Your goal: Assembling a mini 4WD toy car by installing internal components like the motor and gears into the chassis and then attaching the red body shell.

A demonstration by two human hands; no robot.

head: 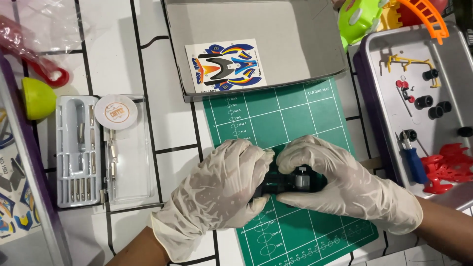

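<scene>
Both my hands wear pale latex gloves and meet over a green cutting mat (290, 113). My left hand (221, 189) and my right hand (345, 184) together grip a small black toy car chassis (283, 183) with a silver motor (301, 180) set in it. My fingers cover most of the chassis. The hands press on it from both sides, just above the mat.
A grey cardboard box lid (295, 34) with a colourful sticker sheet (225, 66) lies behind the mat. A metal tray (379, 98) at right holds black wheels (429, 75), a blue screwdriver (413, 160) and red plastic parts (446, 170). An open tool case (79, 150) lies at left.
</scene>
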